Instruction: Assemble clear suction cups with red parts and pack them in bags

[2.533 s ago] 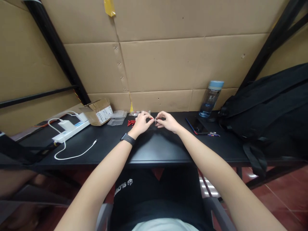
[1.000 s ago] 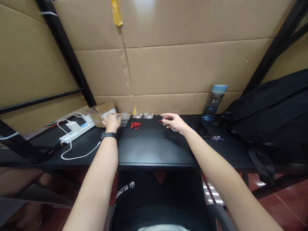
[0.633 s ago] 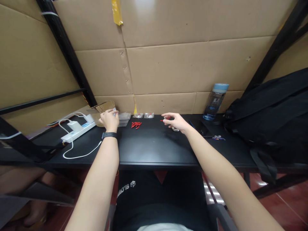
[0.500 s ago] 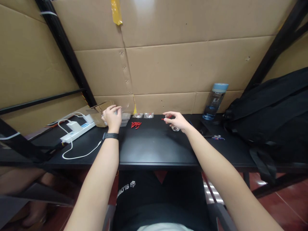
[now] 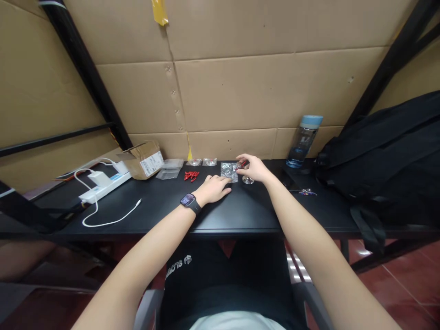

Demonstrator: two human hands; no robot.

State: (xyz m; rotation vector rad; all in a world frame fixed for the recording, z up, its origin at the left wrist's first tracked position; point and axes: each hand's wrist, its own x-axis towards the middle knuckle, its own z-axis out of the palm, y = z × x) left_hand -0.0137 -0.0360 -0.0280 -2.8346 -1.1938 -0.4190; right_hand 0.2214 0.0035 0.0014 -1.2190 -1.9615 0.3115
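Observation:
My left hand (image 5: 213, 189) lies low over the table with its fingers stretched out. Its fingertips are at the near edge of a small clear plastic bag (image 5: 228, 170), which lies flat. My right hand (image 5: 256, 168) is closed in a pinch around a small red piece (image 5: 243, 163) at the bag's right side; the fingers partly hide it. Just under this hand sit shiny round discs (image 5: 248, 180). Left of the bag is a loose pile of small red pieces (image 5: 191, 176). Behind the pile lie two filled clear packets (image 5: 209, 162).
An open cardboard box (image 5: 139, 160) and flat clear bags (image 5: 171, 168) are on the left, near a white power strip (image 5: 105, 187) and a white cable (image 5: 113, 223). To the right stand a water bottle (image 5: 304, 142) and a black backpack (image 5: 385, 169); a dark phone-like slab (image 5: 289, 181) lies between.
My left hand has come from the cardboard box rightward to the middle of the table. A clear bag now lies between my hands. My right hand has stayed nearly in place.

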